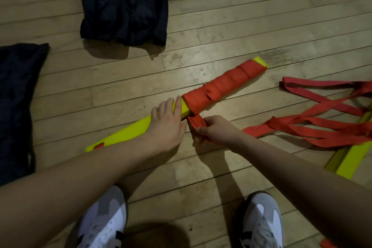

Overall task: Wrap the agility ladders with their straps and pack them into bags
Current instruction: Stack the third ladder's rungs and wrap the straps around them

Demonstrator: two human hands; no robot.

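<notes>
L hand [168,125] laid over yellow rung bundle [128,135] at mid-length, fingers nearly straight, pressing it to wood floor [221,26]. R hand [214,130] curled round red strap [196,122], pinching it just beside bundle. Far half of bundle wound in strap coils [221,85], near half bare yellow. Loose strap loops [322,127] toward floor's right edge. Two dark bags [124,6] near far-left.

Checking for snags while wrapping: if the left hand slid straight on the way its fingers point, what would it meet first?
Probably the red strap wraps on the yellow rung bundle; the left hand points along it toward them.
</notes>
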